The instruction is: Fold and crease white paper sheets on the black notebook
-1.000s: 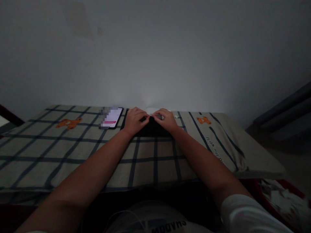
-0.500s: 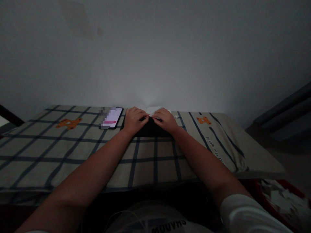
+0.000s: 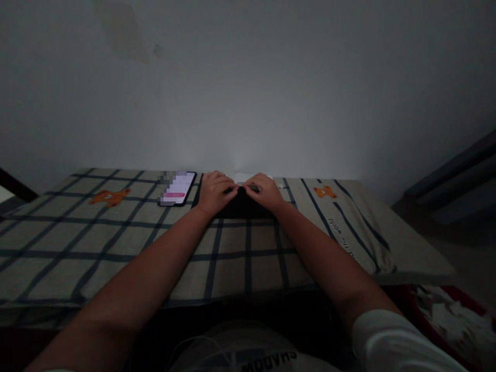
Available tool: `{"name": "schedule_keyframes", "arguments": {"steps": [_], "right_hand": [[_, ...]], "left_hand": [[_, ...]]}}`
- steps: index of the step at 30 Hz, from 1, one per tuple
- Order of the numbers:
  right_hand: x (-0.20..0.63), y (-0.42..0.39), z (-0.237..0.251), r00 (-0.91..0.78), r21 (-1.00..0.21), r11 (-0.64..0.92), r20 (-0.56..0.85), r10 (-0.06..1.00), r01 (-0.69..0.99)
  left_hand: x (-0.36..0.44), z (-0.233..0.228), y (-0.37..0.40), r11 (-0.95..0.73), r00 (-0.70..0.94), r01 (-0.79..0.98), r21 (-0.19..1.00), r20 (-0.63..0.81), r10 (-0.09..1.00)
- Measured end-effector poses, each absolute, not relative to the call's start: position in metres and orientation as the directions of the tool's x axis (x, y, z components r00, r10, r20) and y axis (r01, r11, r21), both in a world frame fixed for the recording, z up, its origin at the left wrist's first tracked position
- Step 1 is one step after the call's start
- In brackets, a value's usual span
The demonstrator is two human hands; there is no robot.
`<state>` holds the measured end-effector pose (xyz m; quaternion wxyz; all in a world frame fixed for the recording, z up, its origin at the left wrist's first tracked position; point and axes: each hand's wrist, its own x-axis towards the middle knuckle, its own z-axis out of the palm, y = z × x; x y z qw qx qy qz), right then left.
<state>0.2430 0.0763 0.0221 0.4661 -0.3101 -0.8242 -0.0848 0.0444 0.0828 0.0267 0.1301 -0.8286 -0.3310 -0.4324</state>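
My left hand (image 3: 215,192) and my right hand (image 3: 266,192) meet over a flat black item (image 3: 243,206) on a checked cloth (image 3: 248,248). Each has thumb and fingertips pinched together, the two pinches almost touching. Between them shows a small, thin greyish piece, too dim and small to name. Just behind the fingers lies something white like paper (image 3: 248,176), partly hidden by both hands. A phone (image 3: 180,187) with a lit screen rests to the left of my left hand. A small white scrap (image 3: 281,186) sits right of my right hand.
A wall (image 3: 248,103) rises directly behind the cloth-covered surface. At lower right, below the surface's edge, stands a red container (image 3: 416,315) with crumpled white paper (image 3: 453,318). Orange bear figures (image 3: 110,197) decorate the cloth.
Less of the white paper-like thing shows behind the fingers, and the pale, pink-edged bit at the fingertips now looks greyish. Both hands stay in nearly the same place.
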Motion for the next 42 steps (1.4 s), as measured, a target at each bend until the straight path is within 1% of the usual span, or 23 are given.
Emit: {"name": "schedule_keyframes", "arguments": {"steps": [5,7,9,13,15,23,27,30,34,42], "right_hand": [[0.2434,0.0764,0.0224,-0.29,-0.243,0.778,0.831,0.475,0.579],[0.2446,0.0764,0.0226,-0.288,-0.259,0.783,0.828,0.482,0.566],[0.2465,0.0767,0.0226,-0.33,-0.239,0.799,0.817,0.472,0.551],[0.2508,0.0793,0.0212,-0.438,-0.132,0.818,0.791,0.428,0.56],[0.252,0.0809,0.02,-0.448,-0.101,0.814,0.793,0.413,0.571],[0.2503,0.0809,0.0191,-0.462,-0.055,0.825,0.807,0.368,0.562],[0.2501,0.0807,0.0188,-0.478,-0.013,0.824,0.809,0.342,0.567],[0.2495,0.0808,0.0187,-0.484,-0.005,0.832,0.811,0.328,0.555],[0.2467,0.0786,0.0201,-0.464,-0.045,0.817,0.804,0.371,0.575],[0.2431,0.0772,0.02,-0.348,-0.206,0.751,0.789,0.507,0.627]], "left_hand": [[0.0453,0.0272,0.0816,-0.743,0.397,0.665,0.081,0.804,0.443],[0.0451,0.0279,0.0807,-0.739,0.393,0.668,0.085,0.804,0.447],[0.0445,0.0287,0.0796,-0.731,0.378,0.676,0.092,0.809,0.451],[0.0443,0.0307,0.0766,-0.696,0.342,0.71,0.105,0.813,0.472],[0.0447,0.0315,0.0751,-0.686,0.34,0.72,0.104,0.809,0.479],[0.0436,0.0314,0.0757,-0.674,0.376,0.734,0.086,0.774,0.509],[0.0427,0.0315,0.0769,-0.669,0.391,0.74,0.069,0.765,0.511],[0.0429,0.0315,0.0772,-0.668,0.389,0.74,0.071,0.765,0.513],[0.0434,0.0304,0.0781,-0.68,0.386,0.729,0.076,0.775,0.5],[0.0452,0.0291,0.0792,-0.689,0.389,0.72,0.088,0.77,0.505]]}}
